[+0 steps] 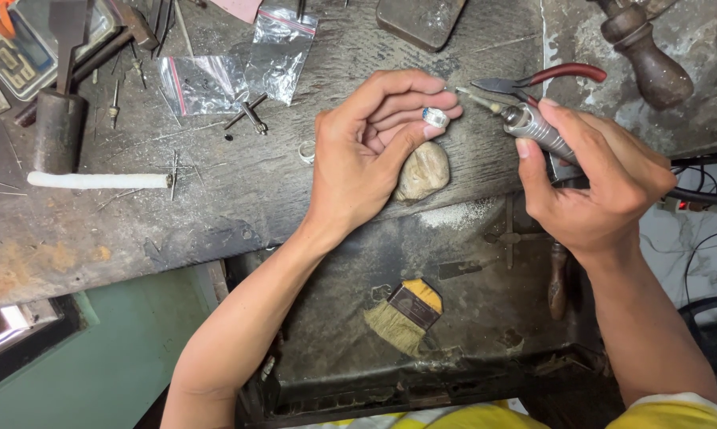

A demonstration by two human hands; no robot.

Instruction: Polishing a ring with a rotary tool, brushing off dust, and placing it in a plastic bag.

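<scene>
Two clear plastic bags (239, 67) upper bench

A silver ring (436, 117) with a pale blue stone. A silver metal rotary handpiece (533, 127). Red-handled pliers (545, 78) far right. A brush (406, 316) with a yellow-and-black handle and tan bristles, near. A dark grey, rust-stained workbench (215, 199).

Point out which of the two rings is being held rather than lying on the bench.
The silver ring pinched in the left hand fingertips, facing the rotary tool. The other ring lies loose on the bench left of that hand.
</scene>
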